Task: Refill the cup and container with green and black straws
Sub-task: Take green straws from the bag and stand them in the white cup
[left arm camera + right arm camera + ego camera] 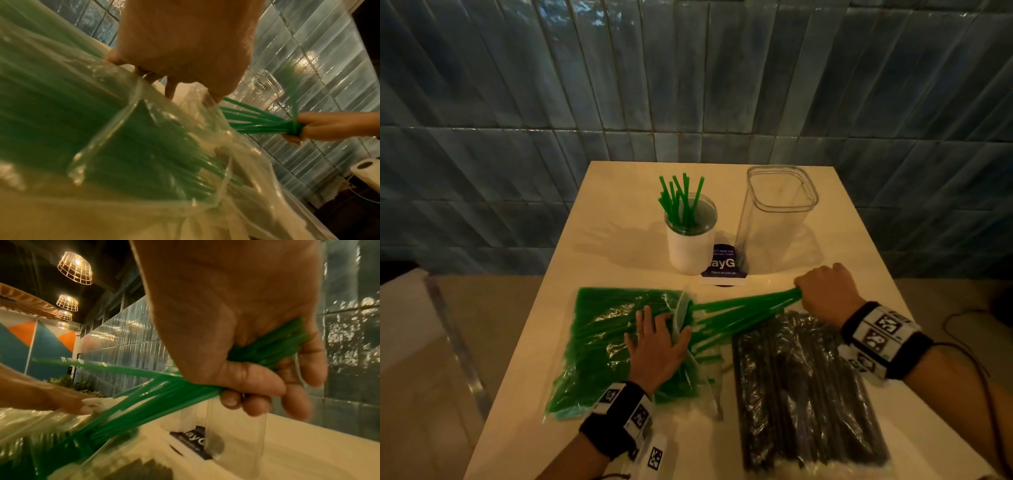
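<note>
My right hand (822, 294) (252, 369) grips a bunch of green straws (743, 308) (259, 123) (144, 395) by one end, the other ends still in the mouth of the clear bag of green straws (613, 339) (102, 129). My left hand (657, 342) (185, 48) lies flat on that bag with straight fingers. A bag of black straws (804, 387) lies to the right, under my right wrist. Behind stand a white cup (690, 246) with several green straws and a tall, bare clear container (777, 216) (261, 91) (234, 434).
The white table (619, 250) backs onto a blue tiled wall (688, 85). A dark printed card (722, 265) stands between cup and container. A clear chair back (448, 335) is at the left. A paper roll (366, 168) shows in the left wrist view.
</note>
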The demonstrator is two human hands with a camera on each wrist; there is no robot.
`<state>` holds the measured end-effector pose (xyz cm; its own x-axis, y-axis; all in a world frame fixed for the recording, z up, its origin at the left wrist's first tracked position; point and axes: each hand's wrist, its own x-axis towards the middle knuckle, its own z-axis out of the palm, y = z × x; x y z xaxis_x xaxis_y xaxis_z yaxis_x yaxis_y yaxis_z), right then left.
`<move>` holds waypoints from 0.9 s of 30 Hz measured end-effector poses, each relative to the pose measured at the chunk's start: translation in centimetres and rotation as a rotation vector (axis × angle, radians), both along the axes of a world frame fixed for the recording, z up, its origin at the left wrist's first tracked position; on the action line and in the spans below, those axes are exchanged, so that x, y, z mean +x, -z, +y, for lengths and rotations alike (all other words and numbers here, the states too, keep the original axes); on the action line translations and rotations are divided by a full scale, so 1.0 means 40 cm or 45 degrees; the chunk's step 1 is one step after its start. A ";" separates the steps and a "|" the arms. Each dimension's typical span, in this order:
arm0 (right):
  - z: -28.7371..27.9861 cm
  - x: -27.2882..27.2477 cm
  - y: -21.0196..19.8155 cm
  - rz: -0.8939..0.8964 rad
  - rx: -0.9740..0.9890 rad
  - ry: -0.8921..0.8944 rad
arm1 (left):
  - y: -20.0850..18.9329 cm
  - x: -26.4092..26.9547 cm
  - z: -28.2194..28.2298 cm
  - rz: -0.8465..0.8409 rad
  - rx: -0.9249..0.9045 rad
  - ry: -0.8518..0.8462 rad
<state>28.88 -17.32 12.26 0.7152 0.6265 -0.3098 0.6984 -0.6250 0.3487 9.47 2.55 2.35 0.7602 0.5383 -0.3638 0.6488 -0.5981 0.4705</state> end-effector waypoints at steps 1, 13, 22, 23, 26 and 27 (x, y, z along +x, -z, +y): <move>-0.004 0.007 -0.008 -0.018 0.005 0.011 | -0.003 0.001 -0.001 0.007 -0.003 0.003; -0.004 -0.009 -0.019 -0.070 0.074 0.052 | -0.058 0.036 0.000 -0.618 -0.189 -0.274; 0.052 -0.093 -0.145 -0.018 0.200 -0.064 | -0.182 0.102 0.003 -0.433 0.558 0.587; 0.063 -0.109 -0.166 0.003 0.226 -0.088 | -0.186 0.109 0.006 -0.422 0.528 0.536; 0.070 -0.131 -0.233 0.247 0.370 -0.111 | -0.199 0.107 0.031 -0.497 0.478 0.348; 0.065 -0.129 -0.252 0.404 0.459 -0.115 | -0.197 0.102 0.040 -0.516 0.456 0.310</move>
<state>23.74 -14.72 22.35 0.5587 0.7890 -0.2558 0.7921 -0.5990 -0.1175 13.55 4.14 10.25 0.9176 0.3667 0.1532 0.2837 -0.8744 0.3936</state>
